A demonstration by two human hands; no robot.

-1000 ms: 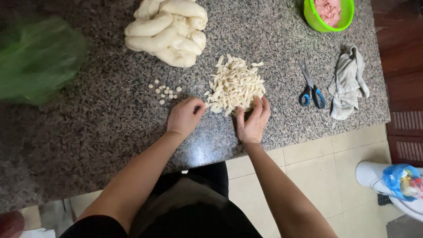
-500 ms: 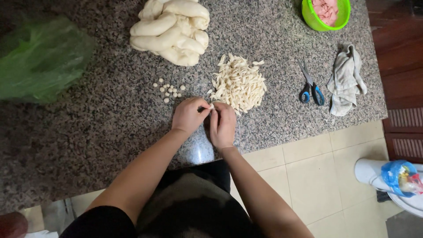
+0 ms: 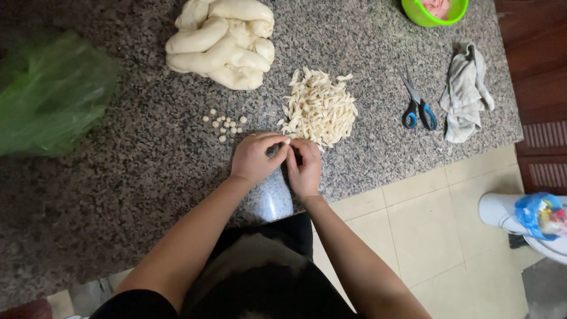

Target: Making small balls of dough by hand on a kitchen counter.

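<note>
Your left hand and right hand meet at the tabletop edge, fingers pinched together on a small dough piece, just below the pile of shaped pieces. Risk: working this near the edge, a piece could drop to the floor; a wrist could also scatter the tiny dough balls nearby. Dough mass sits uncovered and may dry. Green plastic bag far left; no labels readable.
</note>
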